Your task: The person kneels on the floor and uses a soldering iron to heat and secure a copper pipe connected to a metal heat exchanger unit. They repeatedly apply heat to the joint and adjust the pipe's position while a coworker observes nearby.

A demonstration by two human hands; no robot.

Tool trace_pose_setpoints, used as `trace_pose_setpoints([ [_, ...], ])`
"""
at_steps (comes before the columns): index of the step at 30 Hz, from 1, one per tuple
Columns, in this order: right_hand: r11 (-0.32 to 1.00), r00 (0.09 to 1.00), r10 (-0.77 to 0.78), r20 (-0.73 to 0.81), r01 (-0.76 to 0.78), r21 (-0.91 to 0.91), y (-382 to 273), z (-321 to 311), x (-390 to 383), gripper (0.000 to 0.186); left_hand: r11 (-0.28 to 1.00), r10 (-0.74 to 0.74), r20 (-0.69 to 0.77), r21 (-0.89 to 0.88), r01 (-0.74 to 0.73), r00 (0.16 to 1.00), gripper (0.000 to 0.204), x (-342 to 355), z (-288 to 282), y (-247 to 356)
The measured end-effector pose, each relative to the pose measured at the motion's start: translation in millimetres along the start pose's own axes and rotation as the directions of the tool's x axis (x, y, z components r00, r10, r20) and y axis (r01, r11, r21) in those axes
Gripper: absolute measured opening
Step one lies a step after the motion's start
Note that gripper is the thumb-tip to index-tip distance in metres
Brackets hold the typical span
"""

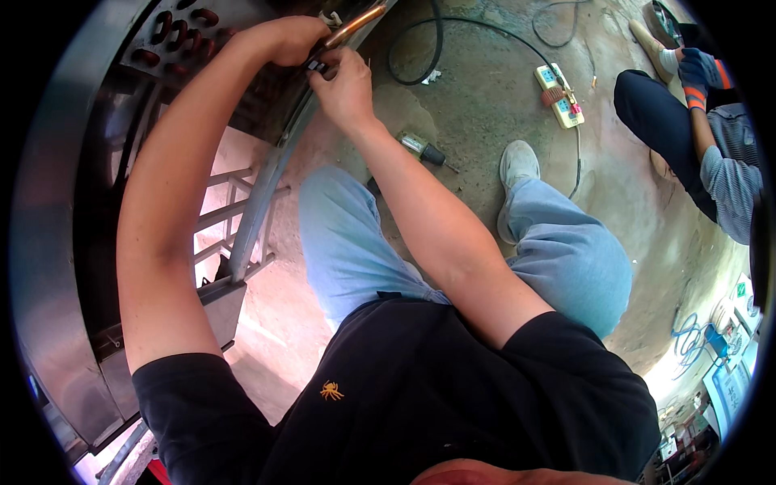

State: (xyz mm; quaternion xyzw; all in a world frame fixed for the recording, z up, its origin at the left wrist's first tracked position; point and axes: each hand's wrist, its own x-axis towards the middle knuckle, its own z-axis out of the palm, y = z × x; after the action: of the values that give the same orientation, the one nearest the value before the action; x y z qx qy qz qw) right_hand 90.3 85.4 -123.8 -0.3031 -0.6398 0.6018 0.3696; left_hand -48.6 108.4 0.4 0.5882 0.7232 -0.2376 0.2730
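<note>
Copper tube, one, slants at the far left of the scene, just beyond the metal edge of the cabinet, its lower end meeting both hands. Leftmost, that cabinet's steel side runs from near to far; inside its dark far part sit at least five reddish-brown U-bends. Nearer, a pale metal frame with several bars fills the gap between the cabinet and the person's knee, so room is tight there.

The left hand bends over the cabinet edge at the tube's lower end; its fingertips are hidden, so I cannot tell whether they grip. The right hand comes in from the right, thumb and forefinger pinching one small dark piece just beside the tube.

Right of the hands the concrete floor opens wide. On it lie one power drill, bit pointing right, one looped black cable, and, farther right, one cream power strip with a brown coil across it. At the far right one co-worker sits, two gloved hands together; nearer, one blue cable bundle lies at the edge of view.
</note>
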Motion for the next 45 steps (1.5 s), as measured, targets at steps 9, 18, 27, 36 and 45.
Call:
trace_pose_setpoints([
  [9, 0.998, 0.999, -0.015, -0.028, 0.013, -0.065, 8, -2, 0, 0.027, 0.999, 0.039, -0.026, -0.034, -0.040, 0.999, 0.051, 10, 8, -20],
  [18, 1.000, 0.998, 0.007, -0.064, -0.009, -0.029, 6, 4, 0, 0.030, 0.990, 0.141, -0.126, 0.002, -0.142, 0.982, 0.044, 6, 8, -22],
  [27, 0.988, 0.989, 0.147, -0.014, -0.146, 0.053, 6, 5, 4, 0.032, 0.991, 0.133, -0.077, -0.014, -0.134, 0.988, 0.047, 1, 4, -18],
  [36, 0.989, 0.991, 0.135, 0.028, -0.132, -0.073, -2, -1, 3, 0.036, 0.988, 0.155, -0.109, 0.009, -0.155, 0.982, 0.051, -2, 5, -19],
  [45, 0.978, 0.999, 0.019, -0.026, -0.024, -0.208, -10, -6, -3, 0.031, 0.997, 0.072, -0.046, -0.006, -0.072, 0.996, 0.052, -3, -2, -9],
])
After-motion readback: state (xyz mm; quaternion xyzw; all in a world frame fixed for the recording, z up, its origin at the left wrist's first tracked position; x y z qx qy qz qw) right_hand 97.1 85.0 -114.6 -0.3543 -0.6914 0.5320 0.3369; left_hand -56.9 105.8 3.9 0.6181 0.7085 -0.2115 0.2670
